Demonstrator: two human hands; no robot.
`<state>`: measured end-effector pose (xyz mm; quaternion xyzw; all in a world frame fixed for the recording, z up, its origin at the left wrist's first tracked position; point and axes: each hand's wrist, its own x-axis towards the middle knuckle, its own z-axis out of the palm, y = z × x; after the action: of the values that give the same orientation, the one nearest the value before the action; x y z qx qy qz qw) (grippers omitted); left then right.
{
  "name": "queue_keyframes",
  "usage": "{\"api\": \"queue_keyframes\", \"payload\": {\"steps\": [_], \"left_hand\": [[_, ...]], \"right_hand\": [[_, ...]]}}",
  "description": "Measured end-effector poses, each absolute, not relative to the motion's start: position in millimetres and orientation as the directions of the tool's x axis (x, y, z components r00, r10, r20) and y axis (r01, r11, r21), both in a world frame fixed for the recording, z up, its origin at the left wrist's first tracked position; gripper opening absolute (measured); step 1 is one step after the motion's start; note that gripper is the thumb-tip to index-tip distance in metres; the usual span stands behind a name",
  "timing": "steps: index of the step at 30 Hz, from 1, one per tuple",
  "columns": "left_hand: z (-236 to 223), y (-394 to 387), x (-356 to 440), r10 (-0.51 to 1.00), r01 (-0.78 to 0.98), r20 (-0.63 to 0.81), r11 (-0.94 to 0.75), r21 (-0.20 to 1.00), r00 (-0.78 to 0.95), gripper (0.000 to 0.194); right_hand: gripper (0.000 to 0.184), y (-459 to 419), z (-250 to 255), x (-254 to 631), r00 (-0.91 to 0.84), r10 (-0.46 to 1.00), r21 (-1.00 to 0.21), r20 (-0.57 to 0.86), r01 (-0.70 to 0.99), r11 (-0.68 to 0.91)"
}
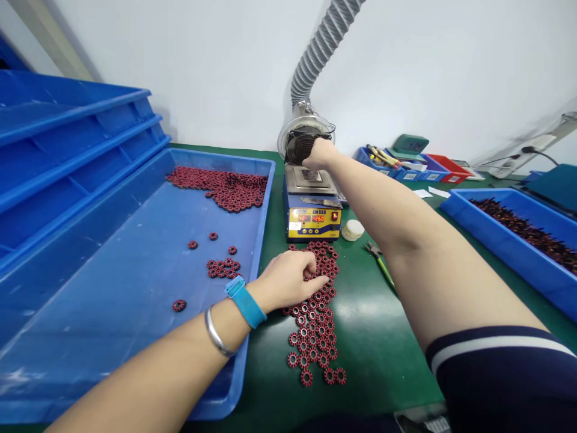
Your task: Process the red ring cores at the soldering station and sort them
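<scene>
Work is looking partway along; notched red rings (317, 325) are crowding the glossy green counter (374, 337), more rings (220, 186) sitting in the smooth blue tray (148, 258); the left hand (292, 278) is curling over the cluster, thumb and fingers apart; the right hand (321, 154) is reaching above a boxy, metal-topped unit (314, 224), its grip staying unclear to me.

The left tray (135, 270) is smooth, scuffed plastic, the tabletop (383, 361) glossy, the near rings (312, 329) shiny inside, the bracelet (212, 332) polished metal, the right sleeve (496, 379) matt cloth.
</scene>
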<state>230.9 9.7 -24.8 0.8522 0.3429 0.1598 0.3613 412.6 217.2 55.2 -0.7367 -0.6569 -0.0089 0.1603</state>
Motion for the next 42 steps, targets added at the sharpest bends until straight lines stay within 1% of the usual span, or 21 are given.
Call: {"api": "queue_keyframes", "payload": {"steps": [4,9,10,12,14,16,18,19,21,23,24,26,28,30,33,37,39,42], "left_hand": [[-24.9,10.0,230.6,0.695,0.466,0.018,-0.5,0.73,0.719,0.027],[-26.2,10.7,230.1,0.708,0.439,0.053,-0.492,0.752,0.704,0.026],[-26.6,10.7,230.2,0.714,0.422,0.068,-0.484,0.766,0.696,0.025],[-26.9,10.5,231.0,0.738,0.37,0.096,-0.441,0.818,0.668,0.022],[-25.5,10.0,232.6,0.78,0.292,0.104,-0.349,0.89,0.617,0.02],[-22.0,9.0,234.8,0.829,0.181,0.084,-0.217,0.959,0.552,0.021],[-17.6,6.6,237.5,0.866,0.041,0.047,-0.078,0.996,0.498,0.026],[-15.4,4.7,238.9,0.875,-0.031,0.028,-0.015,0.999,0.483,0.03],[-11.7,-0.7,241.8,0.875,-0.15,-0.006,0.089,0.985,0.483,0.037],[-8.9,-7.5,244.5,0.863,-0.224,-0.03,0.164,0.961,0.504,0.04],[-7.8,-11.1,245.7,0.855,-0.244,-0.038,0.19,0.951,0.516,0.04],[-6.1,-17.8,248.0,0.843,-0.26,-0.048,0.219,0.94,0.535,0.038],[-5.7,-22.8,250.4,0.838,-0.257,-0.052,0.225,0.94,0.543,0.035],[-6.6,-25.7,252.5,0.835,-0.248,-0.053,0.223,0.943,0.547,0.034],[-9.4,-26.5,254.4,0.838,-0.239,-0.057,0.219,0.946,0.543,0.033],[-9.6,-24.5,253.5,0.846,-0.161,-0.099,0.212,0.964,0.523,0.031],[-8.0,-23.3,252.7,0.846,-0.084,-0.144,0.217,0.973,0.512,0.029],[-6.4,-21.6,251.9,0.849,0.017,-0.197,0.217,0.976,0.49,0.025]], "right_hand": [[0.044,216.3,55.3,411.4,0.148,0.966,-0.259,0.21,0.962,-0.091],[0.026,206.6,76.0,416.5,0.151,0.959,-0.309,0.24,0.948,-0.072],[0.022,202.8,81.1,418.3,0.158,0.957,-0.351,0.244,0.934,-0.065],[0.014,190.9,88.8,421.5,0.184,0.954,-0.5,0.237,0.865,-0.043],[0.012,169.8,90.4,422.7,0.206,0.959,-0.684,0.197,0.73,-0.017],[0.015,136.5,83.5,421.0,0.192,0.971,-0.822,0.143,0.569,0.009],[0.014,92.0,67.5,416.7,0.126,0.982,-0.907,0.139,0.414,0.075],[0.012,67.2,56.7,413.7,0.097,0.978,-0.925,0.186,0.354,0.141],[0.016,17.9,31.6,407.1,0.047,0.953,-0.913,0.3,0.303,0.273],[0.017,-24.1,6.2,400.3,0.066,0.888,-0.855,0.455,0.312,0.415],[0.014,-40.3,-5.1,397.3,0.081,0.836,-0.799,0.543,0.356,0.485],[0.011,-62.2,-23.0,392.6,0.106,0.721,-0.673,0.684,0.472,0.57],[0.014,-72.2,-34.1,389.8,0.122,0.635,-0.585,0.763,0.549,0.597],[0.016,-75.3,-39.7,388.5,0.142,0.601,-0.562,0.786,0.567,0.602],[0.017,-76.8,-42.8,389.0,0.145,0.606,-0.574,0.782,0.548,0.609],[0.018,-78.7,-44.7,400.0,0.066,0.645,-0.56,0.761,0.569,0.602],[0.016,-77.2,-45.6,411.7,0.05,0.686,-0.566,0.726,0.611,0.554],[0.011,-71.8,-47.6,434.6,0.126,0.762,-0.642,0.636,0.634,0.431]]}}
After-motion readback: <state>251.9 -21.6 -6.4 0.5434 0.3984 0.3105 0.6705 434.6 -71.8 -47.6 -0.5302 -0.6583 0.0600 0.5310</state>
